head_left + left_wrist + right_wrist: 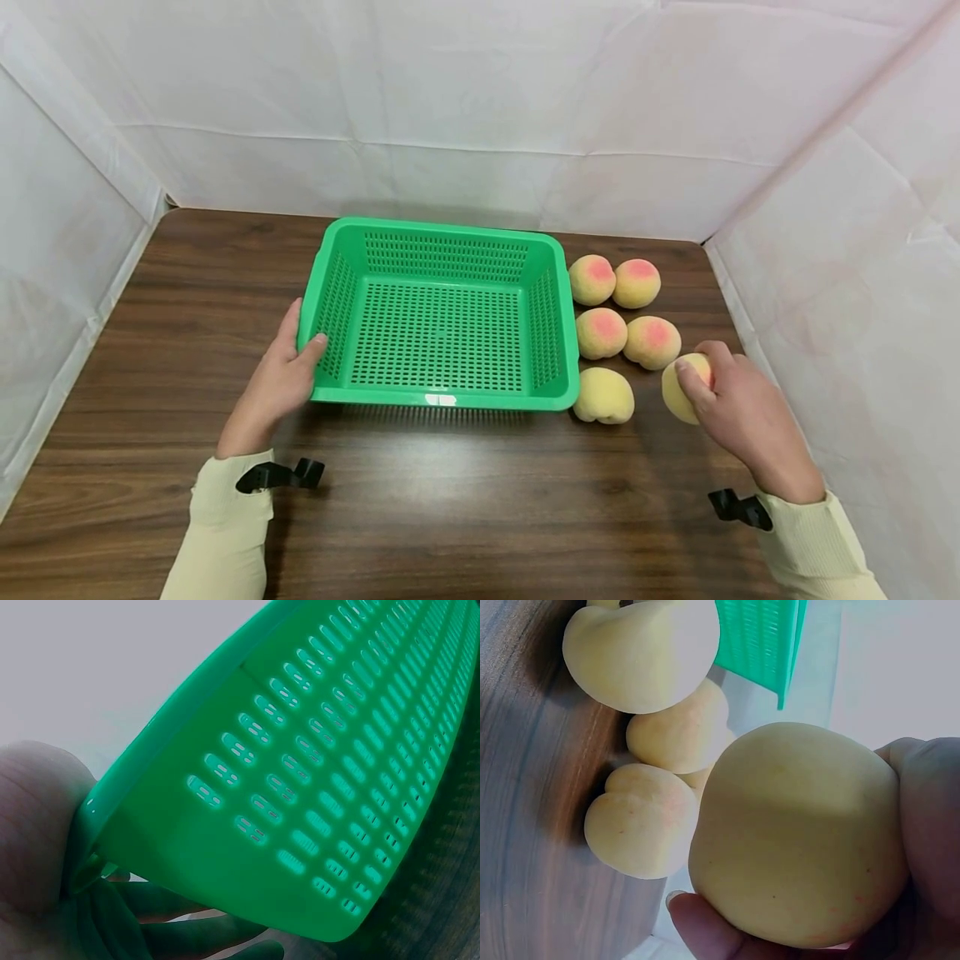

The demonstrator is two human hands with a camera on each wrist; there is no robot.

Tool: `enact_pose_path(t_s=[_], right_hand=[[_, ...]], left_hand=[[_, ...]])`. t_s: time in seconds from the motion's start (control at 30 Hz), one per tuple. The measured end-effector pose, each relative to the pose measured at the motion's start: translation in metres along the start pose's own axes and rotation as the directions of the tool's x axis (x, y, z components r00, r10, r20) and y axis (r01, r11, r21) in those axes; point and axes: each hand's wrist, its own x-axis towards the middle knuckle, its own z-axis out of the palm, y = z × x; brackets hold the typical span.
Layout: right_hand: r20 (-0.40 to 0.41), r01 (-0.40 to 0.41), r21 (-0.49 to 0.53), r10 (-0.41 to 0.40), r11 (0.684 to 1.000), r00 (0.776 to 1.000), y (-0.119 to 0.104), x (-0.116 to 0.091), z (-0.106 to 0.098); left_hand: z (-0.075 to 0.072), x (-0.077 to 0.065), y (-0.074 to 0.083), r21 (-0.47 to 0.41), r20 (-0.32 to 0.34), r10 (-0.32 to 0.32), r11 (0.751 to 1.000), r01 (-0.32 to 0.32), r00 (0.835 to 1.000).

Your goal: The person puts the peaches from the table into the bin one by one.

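Head view: a dark wood-grain worktop point(480, 525) bears a green basket point(510, 402) near the middle of its far edge, the slotted floor and walls visible from above and a small white label point(440, 400) on the near rim. The left hand point(281, 367) grips the basket's left side, its thumb over the rim and its fingers outside. Between the basket and the worktop's right edge lie five peaches, yellow, four with a pink blush uppermost: a far pair point(592, 280) point(637, 283) toward the far-right corner, a middle pair point(602, 333) point(652, 342), and a single near peach point(603, 396) just beside the basket's near-right corner. The right hand point(738, 408) grips a sixth, the held peach point(675, 400), close to the worktop's right edge, with the thumb across its upper side. Pale sleeves point(225, 525) and black straps point(281, 475) appear at both wrists; white sheeting point(480, 92) rises behind the far edge and at the sides.

Left wrist view: the basket's slotted outer wall fills much of the field. The left hand's palm lies against the rim, and its fingers extend below the wall.

Right wrist view: the held peach occupies the centre, clasped between thumb and fingers. Contact between it and the worktop cannot be judged. Other peaches rest beyond it, with part of the basket above.
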Motion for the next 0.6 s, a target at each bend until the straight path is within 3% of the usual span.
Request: enact_pose_path(t_s=[0.4,0.6], right_hand=[[0.056,-0.022,-0.016,0.023,1.000,0.998,-0.0048,0.0017,0.0019],[0.044,-0.014,-0.014,0.015,1.000,0.999,-0.0083,0.0019,0.0045]], left_hand=[[0.0009,-0.0018,0.0012,-0.002,-0.009,0.011,1.000,-0.011,1.000],[0.0004,-0.0027,-0.0001,0.007,-0.011,0.011,1.000,-0.011,1.000]])
